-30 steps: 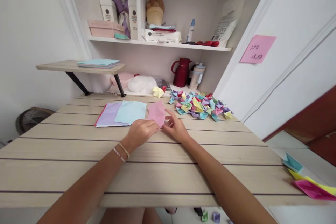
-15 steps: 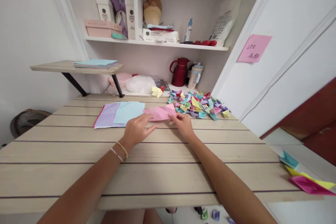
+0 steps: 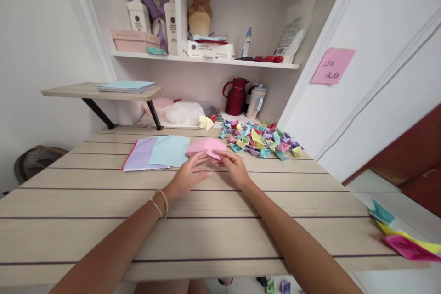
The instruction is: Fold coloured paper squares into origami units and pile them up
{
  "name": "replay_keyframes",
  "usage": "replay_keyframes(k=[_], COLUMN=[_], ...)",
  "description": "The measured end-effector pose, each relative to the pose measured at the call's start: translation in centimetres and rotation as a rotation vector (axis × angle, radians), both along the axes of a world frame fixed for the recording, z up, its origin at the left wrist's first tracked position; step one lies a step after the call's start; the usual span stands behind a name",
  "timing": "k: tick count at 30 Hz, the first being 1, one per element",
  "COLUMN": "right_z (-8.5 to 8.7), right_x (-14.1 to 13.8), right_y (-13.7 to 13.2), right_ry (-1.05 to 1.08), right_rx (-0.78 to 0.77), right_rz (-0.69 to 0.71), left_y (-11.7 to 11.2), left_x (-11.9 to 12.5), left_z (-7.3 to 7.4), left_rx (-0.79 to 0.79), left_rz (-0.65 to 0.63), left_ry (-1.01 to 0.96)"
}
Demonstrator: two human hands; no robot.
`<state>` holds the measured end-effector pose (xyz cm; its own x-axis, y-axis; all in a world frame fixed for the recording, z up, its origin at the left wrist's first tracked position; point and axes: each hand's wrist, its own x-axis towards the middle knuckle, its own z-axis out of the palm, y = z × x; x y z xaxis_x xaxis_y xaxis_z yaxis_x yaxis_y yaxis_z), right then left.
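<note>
A pink sheet of paper point(image 3: 206, 146), partly folded, lies on the wooden table point(image 3: 206, 234) just beyond both hands. My left hand point(image 3: 188, 175) rests on the table with its fingertips on the sheet's near left edge. My right hand point(image 3: 234, 166) pinches the sheet's near right edge. To the left of the pink sheet lies a small stack of flat sheets, light blue point(image 3: 170, 150) over lilac point(image 3: 140, 154). A heap of several small folded paper pieces point(image 3: 262, 140) in mixed colours lies to the right.
A single yellow folded piece point(image 3: 206, 122) sits behind the sheets. A red jug point(image 3: 236, 96) and a cup point(image 3: 256, 99) stand at the back. A small raised shelf point(image 3: 99, 92) holds more paper. Folded paper boats point(image 3: 396, 229) lie at the right edge.
The pink sheet was tilted up between my hands, then spread out flat, and now lies folded into a smaller shape. Both hands stayed at its near edge.
</note>
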<state>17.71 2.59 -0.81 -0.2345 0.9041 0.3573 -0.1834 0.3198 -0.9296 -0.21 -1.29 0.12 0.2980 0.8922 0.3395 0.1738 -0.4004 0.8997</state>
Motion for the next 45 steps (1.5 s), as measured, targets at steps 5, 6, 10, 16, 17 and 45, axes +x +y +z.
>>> replay_keyframes(k=[5, 6, 10, 16, 17, 45], right_z=[-0.4, -0.4, -0.4, -0.5, -0.5, -0.5], right_x=[-0.1, -0.1, -0.1, -0.2, -0.2, -0.2], right_y=[-0.3, -0.3, -0.3, -0.2, -0.1, 0.2], right_ry=[-0.254, -0.27, -0.235, -0.153, -0.137, -0.284], right_rx=[0.151, 0.16, 0.14, 0.087, 0.085, 0.111], right_rz=[0.071, 0.064, 0.093, 0.148, 0.132, -0.084], left_y=[1.4, 1.5, 1.5, 1.4, 1.4, 0.8], left_x=[-0.9, -1.0, -1.0, -0.8, -0.8, -0.1], left_z=[-0.6, -0.7, -0.8, -0.6, -0.6, 0.4], left_rx=[0.04, 0.023, -0.126, -0.212, -0.209, -0.206], left_rz=[0.16, 0.166, 0.059, 0.071, 0.085, 0.087], left_ry=[-0.02, -0.051, -0.182, -0.223, -0.238, -0.233])
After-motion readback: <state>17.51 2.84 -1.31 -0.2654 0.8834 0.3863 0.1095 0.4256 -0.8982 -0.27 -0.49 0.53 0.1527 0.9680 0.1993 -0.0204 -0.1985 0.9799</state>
